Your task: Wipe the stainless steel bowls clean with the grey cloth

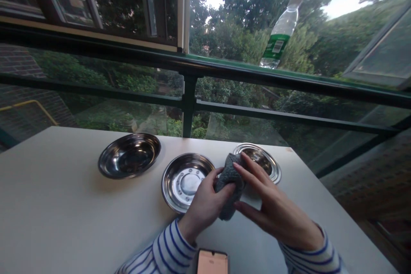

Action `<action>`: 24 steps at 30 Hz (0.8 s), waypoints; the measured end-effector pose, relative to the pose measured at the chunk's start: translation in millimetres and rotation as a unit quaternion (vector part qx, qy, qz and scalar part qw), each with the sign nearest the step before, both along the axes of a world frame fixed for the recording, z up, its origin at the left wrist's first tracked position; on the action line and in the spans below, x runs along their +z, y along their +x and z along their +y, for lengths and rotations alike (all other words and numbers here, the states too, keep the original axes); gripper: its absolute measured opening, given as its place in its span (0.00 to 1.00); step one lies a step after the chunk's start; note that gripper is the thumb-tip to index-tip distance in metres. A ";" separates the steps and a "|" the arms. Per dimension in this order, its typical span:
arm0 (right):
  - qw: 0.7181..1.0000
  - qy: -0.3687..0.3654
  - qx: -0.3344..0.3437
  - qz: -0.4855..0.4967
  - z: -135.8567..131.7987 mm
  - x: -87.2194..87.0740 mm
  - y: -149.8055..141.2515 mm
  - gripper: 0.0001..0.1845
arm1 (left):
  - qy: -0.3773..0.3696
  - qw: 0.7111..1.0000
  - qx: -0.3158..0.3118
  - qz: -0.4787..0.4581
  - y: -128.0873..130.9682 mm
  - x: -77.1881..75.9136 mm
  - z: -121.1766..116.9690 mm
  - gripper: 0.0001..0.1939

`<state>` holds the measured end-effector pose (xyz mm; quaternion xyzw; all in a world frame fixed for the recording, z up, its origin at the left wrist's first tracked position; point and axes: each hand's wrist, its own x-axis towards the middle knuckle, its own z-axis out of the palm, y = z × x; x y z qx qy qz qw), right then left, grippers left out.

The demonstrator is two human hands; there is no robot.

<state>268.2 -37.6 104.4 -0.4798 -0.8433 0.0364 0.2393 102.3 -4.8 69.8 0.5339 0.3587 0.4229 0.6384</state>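
A folded grey cloth (230, 175) is held upright over the table, with my left hand (208, 199) closed around its left side, the thumb lying across it. My right hand (272, 201) is at the cloth's right side. Its fingers are stretched out and apart, with the fingertips against the upper edge and the thumb close to the lower part. Just left of the cloth is a shiny metal bowl (171, 180), partly covered by my left hand. Behind my right fingers stands a smaller wide-rimmed metal bowl (275, 170), partly hidden.
Another metal bowl (128, 160) sits farther left on the white table (64, 205). A phone (212, 262) lies at the near edge between my forearms. Behind the table runs a dark green railing (224, 68), with a plastic bottle (278, 36) standing on it by the window.
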 end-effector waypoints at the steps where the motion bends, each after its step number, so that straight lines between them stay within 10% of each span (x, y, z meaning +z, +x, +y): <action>1: 1.000 -0.005 0.009 -0.014 -1.3 -2.0 -2.1 0.37 | -0.004 1.000 -0.013 -0.016 -1.2 2.0 0.2 0.21; 11: 0.997 -0.021 0.070 0.029 12.4 -36.5 -19.7 0.32 | -0.007 0.993 -0.112 0.024 -36.8 6.3 -14.2 0.22; 18: 0.991 -0.088 -0.004 -0.099 57.3 -24.4 -50.9 0.30 | -0.057 0.934 0.320 0.152 -99.0 -31.3 -15.6 0.19; 24: 0.962 -0.147 0.022 -0.228 86.2 -43.0 -89.3 0.23 | -0.184 0.945 0.267 0.041 -99.6 -49.5 -17.8 0.25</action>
